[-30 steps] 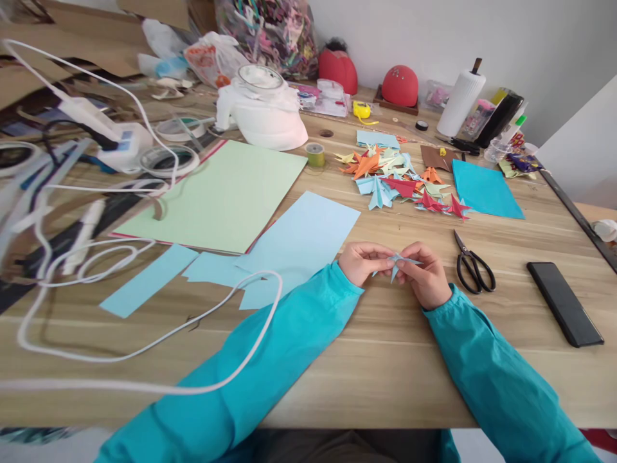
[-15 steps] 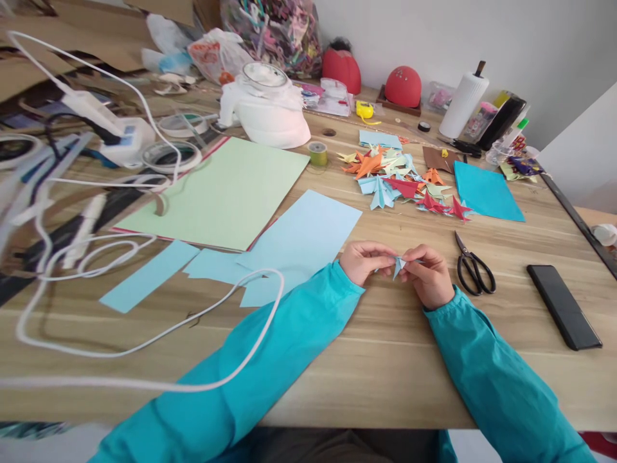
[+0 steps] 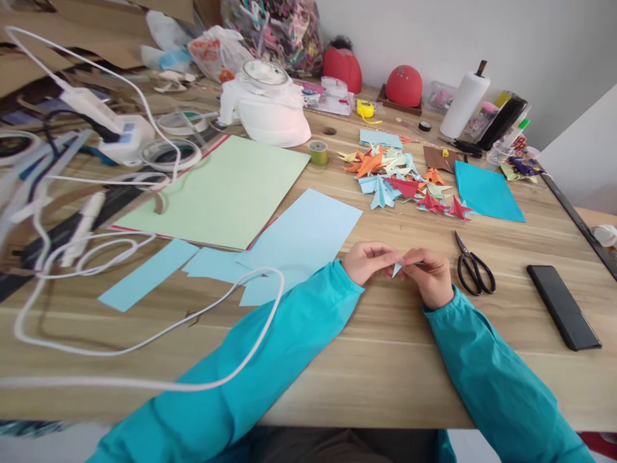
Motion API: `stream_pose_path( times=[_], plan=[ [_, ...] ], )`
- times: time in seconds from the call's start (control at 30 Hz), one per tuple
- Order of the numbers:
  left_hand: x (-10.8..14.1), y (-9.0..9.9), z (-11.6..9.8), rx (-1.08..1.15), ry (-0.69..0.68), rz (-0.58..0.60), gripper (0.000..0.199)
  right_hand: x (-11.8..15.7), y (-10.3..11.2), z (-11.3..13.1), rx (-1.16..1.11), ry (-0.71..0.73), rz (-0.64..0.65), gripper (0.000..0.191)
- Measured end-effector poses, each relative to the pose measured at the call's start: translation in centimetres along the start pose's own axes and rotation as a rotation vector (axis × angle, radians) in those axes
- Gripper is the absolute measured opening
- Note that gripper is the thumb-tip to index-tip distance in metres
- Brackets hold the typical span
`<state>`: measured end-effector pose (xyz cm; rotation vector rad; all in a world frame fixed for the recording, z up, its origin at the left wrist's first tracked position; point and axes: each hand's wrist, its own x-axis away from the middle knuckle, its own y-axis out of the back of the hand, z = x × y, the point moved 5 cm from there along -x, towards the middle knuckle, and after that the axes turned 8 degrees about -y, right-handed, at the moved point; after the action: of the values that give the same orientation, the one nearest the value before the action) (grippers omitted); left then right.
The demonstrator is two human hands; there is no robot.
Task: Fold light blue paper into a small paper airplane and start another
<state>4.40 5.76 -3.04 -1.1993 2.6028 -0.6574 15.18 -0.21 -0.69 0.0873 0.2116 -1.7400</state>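
Observation:
Between my hands is a small piece of folded light-blue paper (image 3: pixel 396 269), of which only a pointed tip shows. My left hand (image 3: pixel 369 262) pinches it from the left with thumb and fingers. From the right, my right hand (image 3: pixel 429 273) pinches the same piece; its fingertips hide most of the folds. Both hands are just above the wooden table (image 3: pixel 380 373). Beyond them lies a pile of folded paper shapes (image 3: pixel 380 190) in orange, blue, red and pale green. Black-handled scissors (image 3: pixel 475 270) rest to the right of my right hand.
A black phone (image 3: pixel 563 307) lies at the right. Light-blue sheets (image 3: pixel 308 225) and a pale-green stack of paper (image 3: pixel 216 193) are at the left. A white cable (image 3: pixel 144 352) loops across the left side and over my left sleeve. A thread spool (image 3: pixel 318 153) stands behind.
My fingers have closed in on the folded paper, so less of it shows; two points were visible before, now one tip. My right hand has shifted slightly.

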Motion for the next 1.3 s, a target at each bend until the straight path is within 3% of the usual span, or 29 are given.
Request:
stream_pose_path(
  times=[0.17,0.43,0.67,0.93,1.3],
  plan=[
    [-0.1,0.2,-0.4,-0.123,-0.044,0.043,0.036,0.1,-0.2,0.1,0.067,-0.009,-0.008,0.006],
    [0.2,0.2,-1.4,-0.264,-0.051,0.019,0.042,-0.1,0.5,-0.6,0.090,-0.175,-0.094,0.020],
    [0.2,0.3,-1.5,-0.304,-0.065,-0.011,0.040,-0.3,0.6,0.2,0.155,-0.007,-0.108,0.007],
    [0.2,0.0,-1.5,-0.250,-0.071,-0.034,0.038,0.0,0.4,0.8,0.279,0.073,-0.118,0.003],
    [0.3,0.6,-1.5,-0.368,-0.052,-0.047,0.037,-0.1,0.7,-0.1,0.191,-0.101,-0.135,0.009]
  ],
)
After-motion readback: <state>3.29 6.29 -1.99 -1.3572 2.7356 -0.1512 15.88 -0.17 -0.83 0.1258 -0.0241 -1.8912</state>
